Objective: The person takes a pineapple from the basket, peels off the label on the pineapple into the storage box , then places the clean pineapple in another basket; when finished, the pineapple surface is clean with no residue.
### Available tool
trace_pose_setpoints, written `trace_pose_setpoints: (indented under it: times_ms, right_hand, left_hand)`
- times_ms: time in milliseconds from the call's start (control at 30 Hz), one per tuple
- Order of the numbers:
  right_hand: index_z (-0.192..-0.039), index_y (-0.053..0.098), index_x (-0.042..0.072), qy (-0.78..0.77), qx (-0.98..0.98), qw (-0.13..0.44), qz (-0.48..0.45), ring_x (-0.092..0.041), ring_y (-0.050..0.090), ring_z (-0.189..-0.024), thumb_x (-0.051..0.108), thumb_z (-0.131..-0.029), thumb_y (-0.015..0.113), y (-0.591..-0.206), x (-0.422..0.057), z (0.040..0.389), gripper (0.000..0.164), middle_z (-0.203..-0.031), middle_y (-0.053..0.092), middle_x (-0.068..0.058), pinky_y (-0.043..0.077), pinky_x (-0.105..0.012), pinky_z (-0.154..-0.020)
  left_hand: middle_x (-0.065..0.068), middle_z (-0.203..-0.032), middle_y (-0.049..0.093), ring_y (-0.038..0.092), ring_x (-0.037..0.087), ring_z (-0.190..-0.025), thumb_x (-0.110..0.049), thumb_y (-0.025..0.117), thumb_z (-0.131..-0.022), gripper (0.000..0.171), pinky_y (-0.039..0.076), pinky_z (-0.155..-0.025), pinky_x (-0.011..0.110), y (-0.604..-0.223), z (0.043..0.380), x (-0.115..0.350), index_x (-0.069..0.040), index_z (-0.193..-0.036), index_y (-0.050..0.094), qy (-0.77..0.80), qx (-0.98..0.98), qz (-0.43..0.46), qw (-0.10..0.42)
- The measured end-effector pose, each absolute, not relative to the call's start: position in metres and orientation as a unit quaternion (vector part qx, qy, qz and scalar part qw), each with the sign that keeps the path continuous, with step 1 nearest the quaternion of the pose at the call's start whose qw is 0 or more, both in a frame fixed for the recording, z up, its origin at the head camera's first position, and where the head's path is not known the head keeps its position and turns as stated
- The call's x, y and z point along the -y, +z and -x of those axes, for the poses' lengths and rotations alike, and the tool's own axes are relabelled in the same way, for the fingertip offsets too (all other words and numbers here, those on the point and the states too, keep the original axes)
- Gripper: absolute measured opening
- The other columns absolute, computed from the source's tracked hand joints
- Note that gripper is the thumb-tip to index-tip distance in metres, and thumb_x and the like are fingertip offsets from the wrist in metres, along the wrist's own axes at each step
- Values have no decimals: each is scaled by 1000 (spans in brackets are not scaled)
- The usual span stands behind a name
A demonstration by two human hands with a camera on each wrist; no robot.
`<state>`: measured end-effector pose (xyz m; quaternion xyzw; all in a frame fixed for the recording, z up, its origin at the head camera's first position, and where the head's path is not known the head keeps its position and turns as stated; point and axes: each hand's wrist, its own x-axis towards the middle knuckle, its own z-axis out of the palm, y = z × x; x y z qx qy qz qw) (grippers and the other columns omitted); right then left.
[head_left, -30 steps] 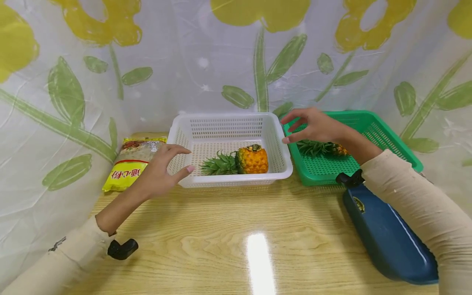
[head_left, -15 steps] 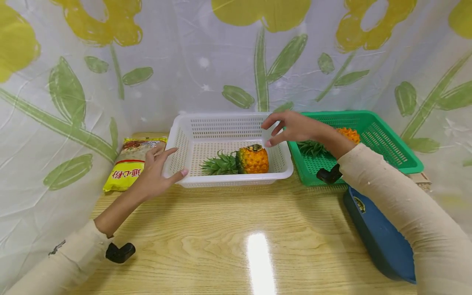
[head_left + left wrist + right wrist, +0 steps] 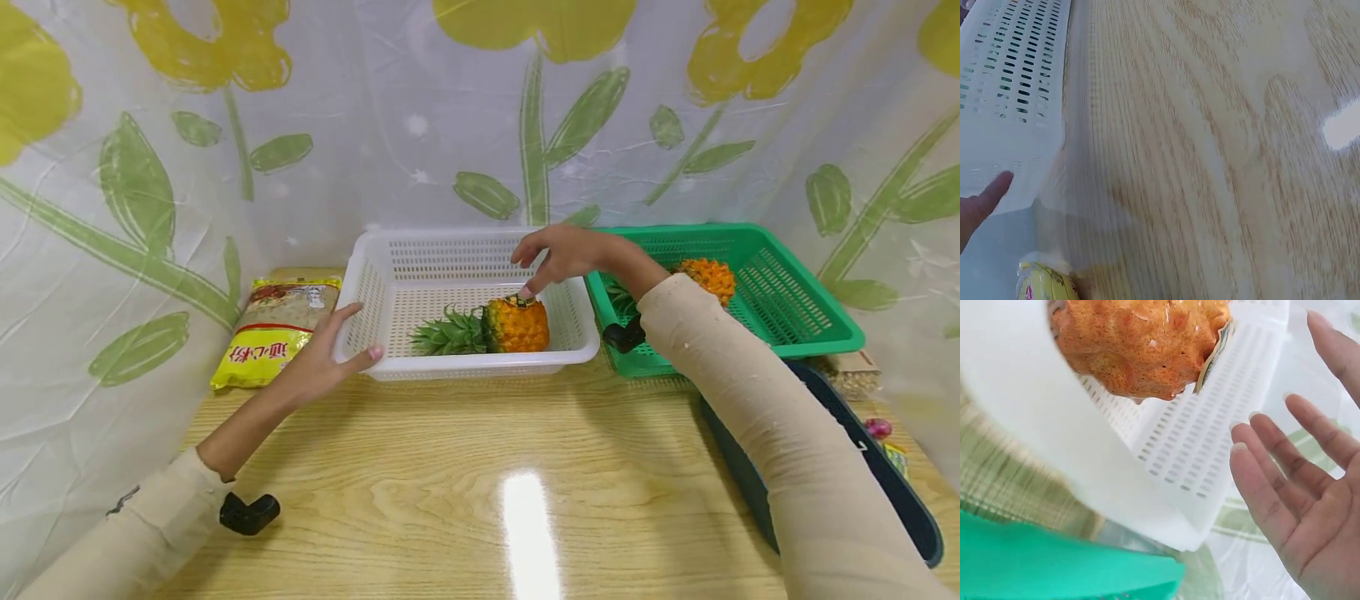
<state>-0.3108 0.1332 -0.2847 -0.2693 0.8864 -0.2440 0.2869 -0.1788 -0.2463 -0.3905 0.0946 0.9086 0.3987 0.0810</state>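
A white slotted basket point(image 3: 480, 363) sits at the back of the table with a pineapple point(image 3: 517, 327) lying in it, green leaves to the left. My left hand point(image 3: 318, 364) rests at the basket's left end, thumb and fingers spread and touching its rim. In the left wrist view only the thumb point(image 3: 988, 197) shows against the white wall. Over the pineapple hovers my right hand point(image 3: 562, 257), holding nothing. In the right wrist view its fingers are spread, apart from the fruit point(image 3: 1141, 347).
A green basket point(image 3: 817, 343) with another pineapple point(image 3: 708, 279) stands at the right, partly behind the right arm. In front of it lies a dark blue tray point(image 3: 738, 458). A yellow food bag point(image 3: 258, 354) lies left of the white basket. A patterned curtain point(image 3: 360, 125) hangs behind.
My right hand has moved left from the green basket's edge to above the pineapple in the white basket. The left hand has shifted slightly left, onto the rim. The blue tray appears tilted now.
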Motion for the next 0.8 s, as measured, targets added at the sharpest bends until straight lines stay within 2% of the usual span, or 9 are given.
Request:
trace_pose_setpoints:
  times_ms: [133, 300, 600, 800]
  right_hand:
    - [-147, 49, 14, -235, -883, 316, 256, -33, 52, -131, 32, -88, 79, -290, -131, 318, 69, -151, 45, -15, 50, -50, -102]
    - [-148, 46, 13, -216, -878, 344, 252, -34, 47, -137, 34, -88, 78, -295, -129, 326, 71, -155, 40, -17, 47, -52, -106]
    - [-151, 43, 16, -206, -868, 377, 248, -34, 46, -138, 37, -88, 77, -303, -119, 332, 75, -158, 35, -17, 45, -52, -108]
    - [-153, 40, 18, -195, -861, 398, 248, -33, 48, -137, 40, -88, 77, -310, -110, 335, 77, -160, 33, -16, 48, -49, -105]
  left_hand:
    - [21, -167, 3, 11, 53, -150, -50, 64, -95, 91, 19, -108, 79, -391, 180, 246, -18, -162, 13, 413, -902, -95, 85]
    - [18, -168, 4, 10, 50, -151, -50, 66, -94, 92, 19, -110, 77, -392, 181, 246, -19, -162, 14, 423, -897, -94, 85]
    - [22, -166, 10, 28, 50, -145, -48, 68, -93, 92, 30, -108, 73, -391, 180, 247, -18, -162, 14, 440, -890, -86, 87]
    - [23, -165, 13, 31, 50, -144, -47, 68, -93, 92, 32, -108, 72, -392, 180, 247, -17, -161, 15, 446, -887, -86, 88]
